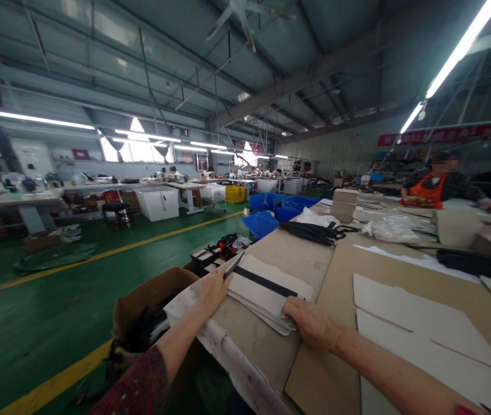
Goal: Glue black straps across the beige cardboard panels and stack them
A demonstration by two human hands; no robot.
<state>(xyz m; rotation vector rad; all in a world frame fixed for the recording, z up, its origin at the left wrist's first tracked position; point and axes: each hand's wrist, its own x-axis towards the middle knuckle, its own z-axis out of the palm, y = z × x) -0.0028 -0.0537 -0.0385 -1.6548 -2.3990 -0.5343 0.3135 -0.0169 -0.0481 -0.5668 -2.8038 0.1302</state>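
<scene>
A stack of pale sheets [267, 274] lies near the table's left edge, with a flat black strip [265, 281] stretched across it. My left hand [213, 293] is closed at the stack's left side. From its fingers a thin, pointed, dark-and-grey blade-like piece [234, 266] sticks up; its exact kind is unclear. My right hand [308, 318] is closed at the right end of the black strip, fingertips bent down against the strip and the sheets' edge. My right thumb is partly hidden.
Cut pale panels [418, 334] lie to the right. Farther back are a black strap bundle [310, 231], clear plastic [392, 226] and stacked boards [343, 204]. A cardboard box [150, 294] stands below the left edge; blue bins [263, 222] stand beyond. A co-worker in an orange apron [427, 193] works across the table.
</scene>
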